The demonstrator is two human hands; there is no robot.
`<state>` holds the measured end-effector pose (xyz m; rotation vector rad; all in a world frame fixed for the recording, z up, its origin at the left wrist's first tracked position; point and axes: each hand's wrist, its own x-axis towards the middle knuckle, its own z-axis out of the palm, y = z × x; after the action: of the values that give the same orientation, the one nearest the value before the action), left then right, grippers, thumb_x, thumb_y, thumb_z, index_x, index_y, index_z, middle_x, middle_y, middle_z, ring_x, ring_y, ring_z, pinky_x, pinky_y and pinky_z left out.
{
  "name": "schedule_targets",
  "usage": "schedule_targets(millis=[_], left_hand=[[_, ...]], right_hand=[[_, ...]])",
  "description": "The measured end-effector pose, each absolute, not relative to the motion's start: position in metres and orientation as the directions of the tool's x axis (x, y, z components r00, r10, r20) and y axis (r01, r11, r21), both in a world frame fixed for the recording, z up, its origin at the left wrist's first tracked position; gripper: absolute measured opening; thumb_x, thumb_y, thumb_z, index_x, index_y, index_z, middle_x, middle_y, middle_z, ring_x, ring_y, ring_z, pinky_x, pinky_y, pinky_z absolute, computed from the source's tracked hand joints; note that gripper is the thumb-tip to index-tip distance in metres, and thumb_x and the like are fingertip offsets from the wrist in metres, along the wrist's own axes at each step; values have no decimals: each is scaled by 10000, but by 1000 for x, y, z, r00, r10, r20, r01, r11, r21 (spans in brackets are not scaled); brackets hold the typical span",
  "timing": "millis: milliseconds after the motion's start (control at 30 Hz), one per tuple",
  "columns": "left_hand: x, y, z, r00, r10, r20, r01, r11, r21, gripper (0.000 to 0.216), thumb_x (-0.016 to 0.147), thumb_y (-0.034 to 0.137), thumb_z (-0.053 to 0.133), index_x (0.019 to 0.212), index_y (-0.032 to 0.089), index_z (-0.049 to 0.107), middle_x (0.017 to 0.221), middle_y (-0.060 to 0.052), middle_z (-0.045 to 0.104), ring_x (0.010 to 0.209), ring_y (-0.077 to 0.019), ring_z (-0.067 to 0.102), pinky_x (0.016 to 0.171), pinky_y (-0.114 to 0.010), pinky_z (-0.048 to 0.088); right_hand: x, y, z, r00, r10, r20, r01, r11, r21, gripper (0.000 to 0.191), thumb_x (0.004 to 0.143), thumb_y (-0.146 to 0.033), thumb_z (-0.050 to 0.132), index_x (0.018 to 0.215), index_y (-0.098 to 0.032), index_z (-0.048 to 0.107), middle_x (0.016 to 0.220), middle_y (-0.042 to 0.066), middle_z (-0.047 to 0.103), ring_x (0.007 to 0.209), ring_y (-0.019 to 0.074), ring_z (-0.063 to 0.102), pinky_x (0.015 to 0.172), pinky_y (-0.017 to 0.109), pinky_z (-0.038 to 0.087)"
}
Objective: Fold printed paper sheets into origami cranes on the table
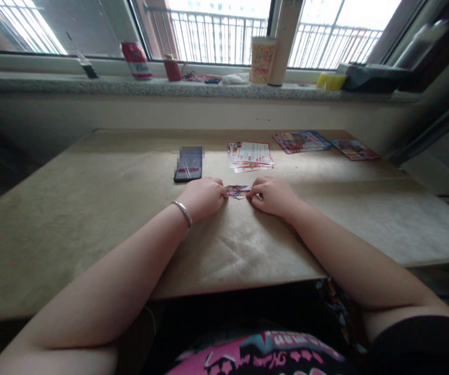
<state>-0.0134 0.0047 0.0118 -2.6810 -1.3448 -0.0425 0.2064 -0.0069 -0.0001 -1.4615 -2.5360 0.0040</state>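
Observation:
A small folded piece of colourful printed paper (238,191) lies on the brown paper-covered table (91,208), held between both hands. My left hand (203,198), with a silver bangle at the wrist, has its fingers curled and pinches the paper's left end. My right hand (273,197) is curled too and pinches the right end. Both hands rest on the table, close together.
A dark phone (188,164) lies just beyond my left hand. A stack of printed leaflets (251,156) sits behind the hands, with more leaflets (301,141) and another (354,150) at the far right. The windowsill (131,86) holds a red can (136,61), a cup (262,60) and small items.

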Motion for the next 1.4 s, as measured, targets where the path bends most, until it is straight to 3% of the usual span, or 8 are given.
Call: schedule_targets(millis=[200, 333, 567, 700, 1000, 1400], left_hand=[[-13, 3, 12, 659, 747, 89, 750, -642, -156, 312, 888, 250, 419, 952, 224, 723, 965, -43, 678, 871, -191, 623, 707, -278, 472], [-10, -3, 12, 740, 666, 91, 671, -724, -162, 323, 901, 229, 425, 1121, 215, 661, 1020, -55, 672, 896, -204, 622, 733, -302, 487], [-2, -5, 12, 721, 688, 81, 690, -703, -171, 331, 886, 205, 441, 1117, 224, 677, 1034, -69, 653, 933, -225, 611, 758, -325, 490], [-2, -2, 11, 714, 695, 83, 698, -696, -169, 344, 883, 210, 432, 1118, 244, 680, 1022, -63, 650, 912, -220, 616, 747, -324, 480], [-3, -8, 15, 707, 700, 100, 702, -677, -221, 295, 860, 234, 457, 976, 216, 727, 956, -72, 676, 879, -245, 636, 726, -366, 436], [4, -14, 12, 571, 808, 146, 819, -549, -166, 329, 855, 260, 432, 846, 165, 746, 904, -104, 686, 822, -243, 642, 726, -367, 442]], right_hand=[[204, -7, 2, -495, 852, 169, 856, 512, -75, 281, 833, -267, 503, 954, -262, 756, 1009, 37, 696, 968, 212, 621, 745, 300, 422], [204, -9, 2, -495, 854, 159, 859, 509, -56, 290, 855, -288, 479, 969, -269, 745, 1036, 34, 689, 955, 209, 629, 715, 298, 414], [199, -15, 4, -510, 848, 144, 857, 516, 1, 357, 904, -335, 410, 1099, -286, 705, 1045, 46, 684, 883, 209, 638, 662, 297, 397], [195, -14, 3, -491, 858, 149, 867, 498, -13, 342, 895, -339, 422, 1056, -297, 720, 1060, 33, 681, 864, 200, 643, 637, 294, 386], [202, -11, 5, -498, 857, 136, 865, 501, 13, 335, 868, -335, 440, 1004, -274, 740, 1034, 35, 695, 846, 200, 646, 627, 299, 372], [206, -9, 6, -521, 844, 127, 851, 525, 6, 333, 872, -330, 436, 1007, -272, 736, 1033, 27, 691, 859, 189, 643, 612, 287, 349]])
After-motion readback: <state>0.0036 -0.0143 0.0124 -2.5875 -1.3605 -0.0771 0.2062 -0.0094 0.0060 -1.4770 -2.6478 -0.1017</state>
